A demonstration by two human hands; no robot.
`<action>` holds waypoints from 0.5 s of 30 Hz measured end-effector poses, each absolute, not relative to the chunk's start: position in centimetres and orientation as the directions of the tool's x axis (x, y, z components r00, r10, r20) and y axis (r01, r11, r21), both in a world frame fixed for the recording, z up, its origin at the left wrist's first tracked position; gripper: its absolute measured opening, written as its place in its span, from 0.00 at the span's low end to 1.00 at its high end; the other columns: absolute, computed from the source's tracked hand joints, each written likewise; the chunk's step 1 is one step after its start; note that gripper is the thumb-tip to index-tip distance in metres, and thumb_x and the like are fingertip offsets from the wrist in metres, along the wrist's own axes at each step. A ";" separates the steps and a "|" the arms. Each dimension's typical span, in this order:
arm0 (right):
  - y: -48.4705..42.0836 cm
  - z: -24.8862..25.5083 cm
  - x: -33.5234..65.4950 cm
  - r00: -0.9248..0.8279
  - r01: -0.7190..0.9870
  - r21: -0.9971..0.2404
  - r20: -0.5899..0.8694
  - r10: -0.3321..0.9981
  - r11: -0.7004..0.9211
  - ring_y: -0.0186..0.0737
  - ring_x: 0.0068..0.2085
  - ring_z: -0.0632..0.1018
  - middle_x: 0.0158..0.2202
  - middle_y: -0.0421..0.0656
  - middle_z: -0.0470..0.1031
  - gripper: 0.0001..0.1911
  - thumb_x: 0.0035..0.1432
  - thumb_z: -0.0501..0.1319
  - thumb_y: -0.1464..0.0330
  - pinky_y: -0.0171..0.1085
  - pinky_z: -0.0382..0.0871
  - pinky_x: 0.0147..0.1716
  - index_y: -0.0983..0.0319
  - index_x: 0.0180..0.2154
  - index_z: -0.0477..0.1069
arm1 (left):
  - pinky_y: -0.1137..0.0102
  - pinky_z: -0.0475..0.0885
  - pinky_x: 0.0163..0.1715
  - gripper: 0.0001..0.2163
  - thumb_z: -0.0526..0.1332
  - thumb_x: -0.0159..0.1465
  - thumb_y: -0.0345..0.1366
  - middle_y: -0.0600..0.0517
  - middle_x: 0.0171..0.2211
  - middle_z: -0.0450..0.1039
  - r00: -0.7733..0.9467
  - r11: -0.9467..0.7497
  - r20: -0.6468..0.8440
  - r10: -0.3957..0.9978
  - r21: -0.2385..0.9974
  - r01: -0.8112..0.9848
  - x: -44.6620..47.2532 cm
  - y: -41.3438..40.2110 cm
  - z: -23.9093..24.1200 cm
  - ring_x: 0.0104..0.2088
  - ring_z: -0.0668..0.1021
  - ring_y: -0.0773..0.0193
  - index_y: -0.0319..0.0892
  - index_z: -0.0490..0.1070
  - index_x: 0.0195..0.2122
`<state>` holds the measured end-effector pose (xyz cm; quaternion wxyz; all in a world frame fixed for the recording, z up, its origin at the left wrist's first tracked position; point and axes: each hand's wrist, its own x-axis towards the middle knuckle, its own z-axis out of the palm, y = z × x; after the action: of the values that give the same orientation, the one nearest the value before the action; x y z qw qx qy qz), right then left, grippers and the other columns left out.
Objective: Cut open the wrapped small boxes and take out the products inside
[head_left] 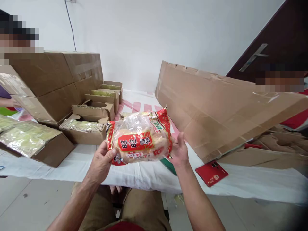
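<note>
A white-covered table (131, 176) spans the foreground. Above it, the left hand (102, 162) grasps the left end of a red-and-clear snack packet (139, 138); the right hand (180, 152) contacts the opposite end, its closure indeterminable. Beyond, leftward, stand small cartons (83, 136), then a white wall (130, 41).

We have the bag (139, 138) above the worktop (134, 175), boxes (83, 136) to its left, cardboard (216, 109) to its right, 1 phone (211, 174) before the cardboard.
</note>
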<state>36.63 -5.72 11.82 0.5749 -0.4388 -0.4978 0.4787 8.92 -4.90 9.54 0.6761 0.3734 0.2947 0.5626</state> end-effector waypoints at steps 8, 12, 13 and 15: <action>-5.3 16.6 33.7 0.151 -0.129 -0.947 0.276 0.949 0.296 0.41 0.34 0.81 0.34 0.40 0.83 0.31 0.40 0.80 0.49 0.36 0.77 0.30 0.58 0.43 0.81 | 0.65 0.83 0.40 0.32 0.81 0.46 0.50 0.47 0.42 0.83 0.099 -0.210 0.277 0.956 0.878 -0.430 7.8 -0.6 15.2 0.40 0.85 0.56 0.42 0.75 0.47; -3.8 19.6 32.8 0.202 -0.097 -0.897 0.407 0.891 0.432 0.44 0.38 0.83 0.36 0.41 0.84 0.28 0.45 0.78 0.48 0.39 0.80 0.38 0.59 0.40 0.80 | 0.69 0.82 0.36 0.27 0.80 0.49 0.51 0.51 0.35 0.83 -0.035 -0.431 0.454 0.890 0.815 -0.386 8.0 1.3 19.2 0.31 0.84 0.63 0.41 0.75 0.43; -3.4 20.2 32.7 0.209 -0.094 -0.881 0.438 0.874 0.464 0.44 0.38 0.84 0.35 0.41 0.84 0.28 0.45 0.78 0.47 0.40 0.80 0.38 0.59 0.40 0.80 | 0.69 0.82 0.36 0.26 0.79 0.51 0.51 0.52 0.34 0.82 -0.057 -0.482 0.500 0.864 0.791 -0.376 8.1 1.7 20.2 0.31 0.84 0.63 0.41 0.76 0.43; -2.7 21.4 32.4 0.206 -0.099 -0.848 0.494 0.844 0.521 0.45 0.39 0.84 0.35 0.41 0.84 0.28 0.45 0.78 0.46 0.40 0.81 0.38 0.58 0.40 0.81 | 0.68 0.82 0.37 0.24 0.78 0.53 0.52 0.53 0.33 0.82 -0.073 -0.558 0.573 0.816 0.748 -0.360 8.2 2.5 22.3 0.32 0.84 0.63 0.42 0.76 0.42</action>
<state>32.45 -2.67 21.39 0.6925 -0.3516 -0.5298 0.3406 8.19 2.50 22.31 0.4193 0.5362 0.2128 0.7010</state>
